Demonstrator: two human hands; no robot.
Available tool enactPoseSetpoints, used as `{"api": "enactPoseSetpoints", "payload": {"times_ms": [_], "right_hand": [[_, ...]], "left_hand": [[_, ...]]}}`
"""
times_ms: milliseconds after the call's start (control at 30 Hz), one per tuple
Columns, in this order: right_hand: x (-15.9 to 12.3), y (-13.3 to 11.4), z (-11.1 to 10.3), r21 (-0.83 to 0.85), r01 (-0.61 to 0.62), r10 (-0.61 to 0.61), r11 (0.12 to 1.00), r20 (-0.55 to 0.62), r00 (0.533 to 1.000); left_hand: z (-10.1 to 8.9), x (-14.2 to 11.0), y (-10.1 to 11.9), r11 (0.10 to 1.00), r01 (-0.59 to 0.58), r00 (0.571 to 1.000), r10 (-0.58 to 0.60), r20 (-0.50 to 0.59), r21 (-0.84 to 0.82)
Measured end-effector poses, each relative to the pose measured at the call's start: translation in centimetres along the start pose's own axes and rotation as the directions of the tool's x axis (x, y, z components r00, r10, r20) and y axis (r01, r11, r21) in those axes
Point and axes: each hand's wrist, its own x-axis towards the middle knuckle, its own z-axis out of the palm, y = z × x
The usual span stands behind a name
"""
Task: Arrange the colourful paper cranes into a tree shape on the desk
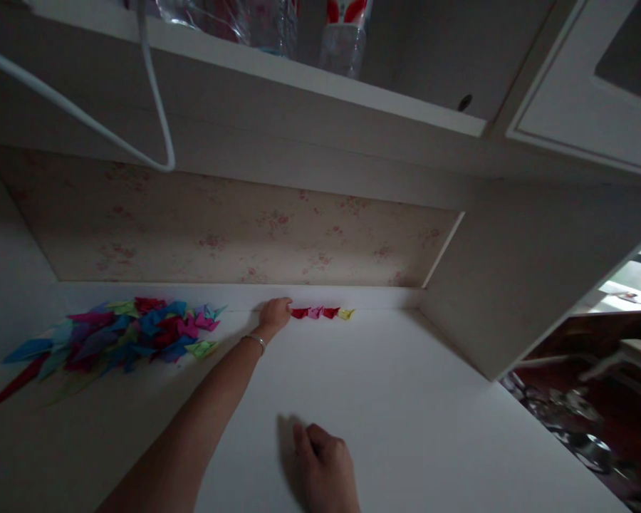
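Against the back edge of the white desktop, my left hand point(275, 314) reaches to the left end of a short row of folded paper cranes. Its fingers are curled beside a red paper crane point(300, 313); what they hold, if anything, is hidden. To the right of that crane stand a pink paper crane point(315, 312), another red crane point(330, 312) and a yellow crane point(347, 313). Nearer to me, my right hand point(325, 467) rests loosely closed on the desk, with nothing visible in it. A heap of colourful paper cranes point(133, 331) lies at the left.
A white shelf point(278, 68) overhangs the desk point(395, 413), with plastic bottles point(345, 43) on it. A white cable point(157, 107) hangs down at the upper left. Floral wallpaper point(267, 235) covers the back, and a white side panel point(513, 278) bounds the right.
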Motion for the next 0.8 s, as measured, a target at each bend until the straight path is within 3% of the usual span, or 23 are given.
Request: {"api": "enactPoseSetpoints", "payload": {"times_ms": [167,400,500,667,800], "right_hand": [[-0.2,-0.1,-0.1,-0.006,0.012,-0.012,1.000,-0.008,1.000],[-0.7,-0.4,-0.5,0.006,0.084,-0.084,0.996,-0.025,0.996],[-0.9,-0.4,-0.6,0.034,0.099,-0.098,0.994,-0.025,0.995],[-1.1,-0.3,-0.7,0.052,0.126,-0.125,0.991,-0.018,0.992],[-1.4,-0.4,-0.9,0.075,0.134,-0.135,0.988,0.004,0.991]], "left_hand": [[-1.2,-2.4,-0.7,0.998,-0.008,1.000,0.007,-0.013,-0.066],[-3.6,-7.9,-2.9,0.973,0.087,0.994,-0.099,-0.047,-0.216],[-4.4,-12.0,-3.5,0.937,0.110,0.993,-0.121,-0.011,-0.331],[-5.7,-21.0,-5.0,0.860,0.152,0.987,-0.158,0.029,-0.488],[-7.0,-26.8,-6.6,0.677,0.185,0.973,-0.227,0.037,-0.713]]}}
